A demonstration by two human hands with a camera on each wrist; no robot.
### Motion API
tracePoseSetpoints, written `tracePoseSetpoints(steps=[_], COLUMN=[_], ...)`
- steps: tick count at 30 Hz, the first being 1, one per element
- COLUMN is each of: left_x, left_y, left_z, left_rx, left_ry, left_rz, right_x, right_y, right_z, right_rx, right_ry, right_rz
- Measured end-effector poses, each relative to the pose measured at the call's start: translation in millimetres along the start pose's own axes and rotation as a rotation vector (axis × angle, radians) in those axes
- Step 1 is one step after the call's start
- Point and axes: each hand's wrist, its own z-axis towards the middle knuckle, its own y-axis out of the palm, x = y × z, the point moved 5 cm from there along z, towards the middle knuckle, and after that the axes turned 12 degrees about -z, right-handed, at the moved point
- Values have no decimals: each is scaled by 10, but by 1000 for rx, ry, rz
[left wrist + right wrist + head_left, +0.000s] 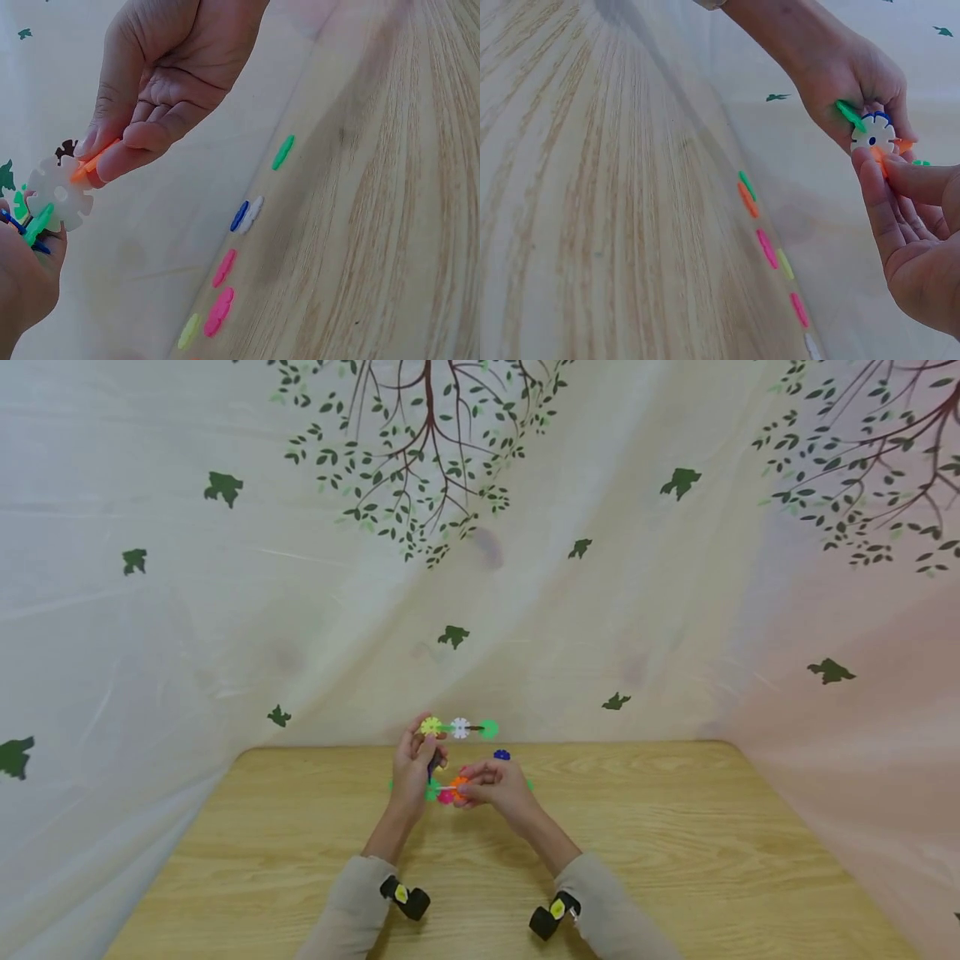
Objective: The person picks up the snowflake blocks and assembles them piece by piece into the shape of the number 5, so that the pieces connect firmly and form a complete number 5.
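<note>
My left hand (411, 768) holds a joined chain of notched plastic snowflake discs, out over the far part of the table. Along its top run a yellow disc (431, 727), a white disc (461, 727) and a green disc (489, 728). Thumb and fingertips of my right hand (506, 789) pinch an orange snowflake disc (94, 161), whose edge meets a whitish disc (64, 195) of the joined piece. A green disc (850, 115) stands edge-on in that whitish disc, close to the left palm. The left fingers hide part of the build.
Loose snowflake discs lie along the far edge of the wooden table (480, 877), among them a green one (283, 152), a blue one (239, 216), a pink one (219, 312) and a yellow one (188, 331). Behind the table hangs a pale cloth (337, 635) with printed trees and leaves.
</note>
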Motion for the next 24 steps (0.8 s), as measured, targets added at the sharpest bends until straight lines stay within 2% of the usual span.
tracePoseSetpoints(steps=[7,13,18,24], left_x=[-5,3,49,76], left_y=[-27,-40,-52,-80], left_z=[6,27,51,55], left_rx=[9,25,45,55], left_ry=[24,-12,-17,-38], left_rz=[4,-2,-14,-57], right_x=[7,-12,-33,-73], right_y=[26,7,1,-21], right_z=[-5,-5,10,-1], right_rx=[9,-29,-73,-107], right_ry=[-1,-18,-23,5], right_rz=[37,26,3,-47])
